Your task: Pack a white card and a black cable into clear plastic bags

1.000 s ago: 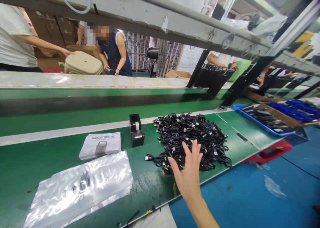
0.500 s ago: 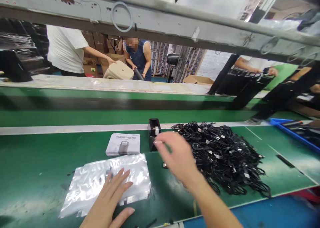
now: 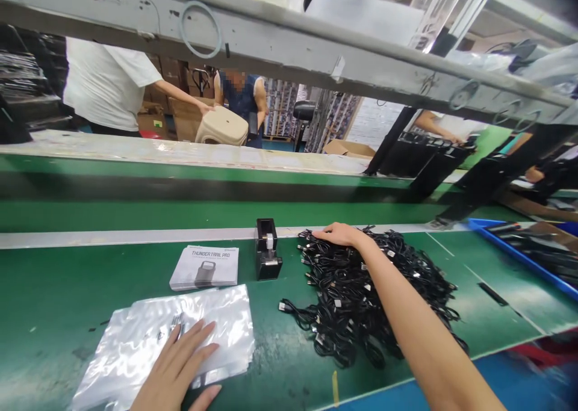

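Resting our open right hand [image 3: 341, 235] on black cable pile [image 3: 334, 305], long axis 10-to-4 o'clock; open left hand [image 3: 176, 369] flat on clear plastic bag [image 3: 212, 309], pile at its 2 o'clock, right hand nearer.

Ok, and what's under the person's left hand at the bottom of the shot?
The left hand lies flat on a clear plastic bag on the green conveyor belt. The part of the bag under the palm is covered, so what's there cannot be seen.
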`<action>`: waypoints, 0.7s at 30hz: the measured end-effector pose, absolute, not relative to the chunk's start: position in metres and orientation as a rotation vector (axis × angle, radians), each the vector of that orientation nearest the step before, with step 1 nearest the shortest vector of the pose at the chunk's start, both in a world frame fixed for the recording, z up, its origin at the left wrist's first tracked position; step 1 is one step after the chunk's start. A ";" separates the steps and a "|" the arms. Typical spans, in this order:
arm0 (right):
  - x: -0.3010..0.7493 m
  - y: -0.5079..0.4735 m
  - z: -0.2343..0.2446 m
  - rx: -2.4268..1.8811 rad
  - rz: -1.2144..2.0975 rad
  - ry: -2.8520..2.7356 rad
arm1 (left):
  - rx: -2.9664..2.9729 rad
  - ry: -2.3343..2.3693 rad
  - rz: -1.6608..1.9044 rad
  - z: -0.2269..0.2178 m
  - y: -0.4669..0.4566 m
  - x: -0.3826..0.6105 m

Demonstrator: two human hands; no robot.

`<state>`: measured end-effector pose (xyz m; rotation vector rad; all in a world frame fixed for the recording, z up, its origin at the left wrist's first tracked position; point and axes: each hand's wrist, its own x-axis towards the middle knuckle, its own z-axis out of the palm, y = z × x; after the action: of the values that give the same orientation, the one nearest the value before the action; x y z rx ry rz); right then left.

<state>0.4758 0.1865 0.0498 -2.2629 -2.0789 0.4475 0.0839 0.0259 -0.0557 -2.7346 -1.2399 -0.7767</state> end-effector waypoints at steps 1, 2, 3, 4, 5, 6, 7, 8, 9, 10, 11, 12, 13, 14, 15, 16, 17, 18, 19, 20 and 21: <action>0.472 0.182 0.054 -2.244 0.416 -2.079 | -2.743 -1.224 -0.767 -0.055 0.025 0.086; 0.465 0.176 0.059 -2.222 0.367 -2.073 | -2.753 -1.219 -0.758 -0.053 0.023 0.087; 0.454 0.168 0.064 -2.195 0.303 -2.061 | -2.766 -1.221 -0.753 -0.052 0.022 0.089; 0.439 0.158 0.069 -2.144 0.223 -2.054 | -2.777 -1.237 -0.753 -0.050 0.021 0.090; 0.419 0.147 0.073 -2.088 0.162 -2.052 | -2.792 -1.256 -0.750 -0.048 0.020 0.092; 0.396 0.135 0.074 -1.992 0.094 -2.064 | -2.798 -1.293 -0.747 -0.047 0.020 0.093; 0.371 0.122 0.074 -1.787 0.018 -2.127 | -2.795 -1.330 -0.747 -0.045 0.020 0.093; 0.344 0.112 0.071 -1.583 0.025 -2.257 | -2.802 -1.326 -0.741 -0.045 0.021 0.094; 0.319 0.103 0.065 -1.371 0.068 -2.434 | -2.819 -1.293 -0.716 -0.044 0.022 0.093; 0.296 0.099 0.057 -1.225 0.078 -2.555 | -2.833 -1.246 -0.692 -0.044 0.023 0.092; 0.277 0.098 0.048 -1.155 0.046 -2.630 | -2.838 -1.196 -0.680 -0.044 0.025 0.091; 0.262 0.100 0.038 -1.192 0.022 -2.678 | -2.837 -1.142 -0.680 -0.044 0.026 0.090; 0.251 0.105 0.030 -1.269 0.025 -2.715 | -2.829 -1.099 -0.693 -0.045 0.026 0.088; 0.245 0.112 0.023 -1.315 0.048 -2.755 | -2.817 -1.069 -0.719 -0.045 0.027 0.087; 0.242 0.118 0.019 -1.360 0.080 -2.783 | -2.805 -1.052 -0.754 -0.047 0.027 0.085; 0.242 0.125 0.016 -1.383 0.118 -2.808 | -2.804 -1.041 -0.792 -0.048 0.028 0.084; 0.244 0.130 0.017 -1.391 0.155 -2.829 | -2.817 -1.047 -0.823 -0.049 0.028 0.082; 0.246 0.134 0.019 -1.401 0.183 -2.842 | -2.847 -1.079 -0.846 -0.050 0.030 0.081; 0.249 0.138 0.022 -1.416 0.209 -2.853 | -2.894 -1.137 -0.865 -0.051 0.031 0.079; 0.251 0.141 0.026 -1.431 0.231 -2.860 | -2.959 -1.214 -0.882 -0.050 0.032 0.077; 0.253 0.143 0.030 -1.440 0.248 -2.863 | -3.027 -1.328 -0.907 -0.049 0.033 0.076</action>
<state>0.2534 0.1434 0.0295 -1.4402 -2.8634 0.2484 0.0764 0.0333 -0.0488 -3.0269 -1.3281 -0.9075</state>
